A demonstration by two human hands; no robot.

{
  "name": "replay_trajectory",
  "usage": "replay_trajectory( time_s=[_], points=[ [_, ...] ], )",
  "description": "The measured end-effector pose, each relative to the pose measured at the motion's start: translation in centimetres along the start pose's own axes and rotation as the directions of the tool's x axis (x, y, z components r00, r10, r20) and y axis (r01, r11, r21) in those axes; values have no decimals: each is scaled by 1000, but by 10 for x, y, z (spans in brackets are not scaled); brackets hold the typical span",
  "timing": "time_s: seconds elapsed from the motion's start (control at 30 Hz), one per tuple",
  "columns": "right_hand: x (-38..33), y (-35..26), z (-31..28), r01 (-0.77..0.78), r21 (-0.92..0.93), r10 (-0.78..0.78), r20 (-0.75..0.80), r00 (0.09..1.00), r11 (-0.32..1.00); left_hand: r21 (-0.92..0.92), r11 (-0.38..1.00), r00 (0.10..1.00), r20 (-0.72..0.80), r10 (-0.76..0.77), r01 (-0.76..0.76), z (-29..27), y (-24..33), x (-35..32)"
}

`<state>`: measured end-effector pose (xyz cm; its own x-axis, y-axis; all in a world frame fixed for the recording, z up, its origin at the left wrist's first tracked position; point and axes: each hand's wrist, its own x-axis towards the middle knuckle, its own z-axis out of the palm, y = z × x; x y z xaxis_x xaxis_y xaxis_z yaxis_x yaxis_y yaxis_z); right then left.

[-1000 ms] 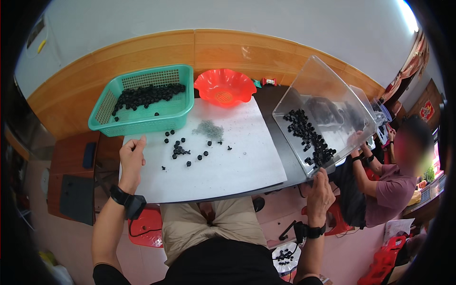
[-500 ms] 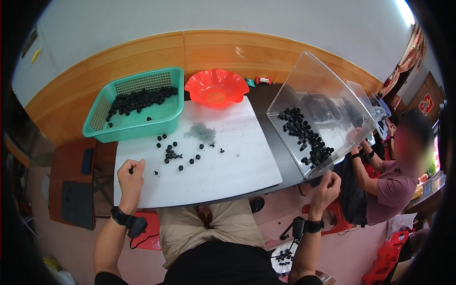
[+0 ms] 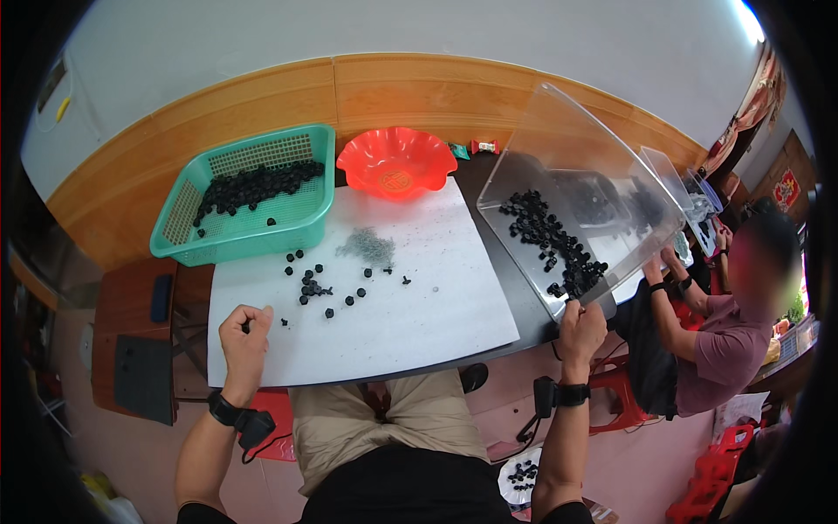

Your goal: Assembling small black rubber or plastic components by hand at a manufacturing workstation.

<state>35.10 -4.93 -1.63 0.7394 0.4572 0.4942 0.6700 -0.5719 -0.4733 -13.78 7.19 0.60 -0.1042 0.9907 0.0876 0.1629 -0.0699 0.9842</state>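
My right hand (image 3: 583, 327) grips the near corner of the tilted clear tray (image 3: 576, 196), black caps (image 3: 550, 244) pooled low toward it. My left hand (image 3: 244, 336), curled, rests on the worktop (image 3: 436, 297).

Lighting and picture quality, head view over my table.

Bright, even light; strongest glare at the upper right corner by the wall (image 3: 524, 35). Soft, faint shadows under my hands on the white sheet (image 3: 419, 288). Clear tray (image 3: 611, 166) carries pale sheen, contents readable through it. Centre sharp; small black parts (image 3: 314, 284) crisp. Fisheye bends the wooden ledge (image 3: 262, 87) into an arc; black vignette rings the rim. Co-worker's face blurred at right.
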Motion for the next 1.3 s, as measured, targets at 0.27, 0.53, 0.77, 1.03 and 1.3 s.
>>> replay_trajectory(
  time_s=[0.27,0.53,0.77,1.03,1.3],
  points=[
    [1,-22,2,40,-4,-39,52,998,999,35,999,997,73,13,-16,6,0,-8],
    [1,-24,-2,64,-29,-62,69,996,998,-21,1000,993,116,-19,21,7,4,-18],
    [13,1,-1,133,19,-134,60,989,991,-102,993,986,161,-49,66,10,11,-22],
    [25,16,-6,137,39,-141,101,985,990,-198,964,968,212,-136,179,14,12,-23],
    [3,16,-28,161,127,-166,25,986,979,-392,863,940,243,-238,320,13,26,-27]
  ],
)
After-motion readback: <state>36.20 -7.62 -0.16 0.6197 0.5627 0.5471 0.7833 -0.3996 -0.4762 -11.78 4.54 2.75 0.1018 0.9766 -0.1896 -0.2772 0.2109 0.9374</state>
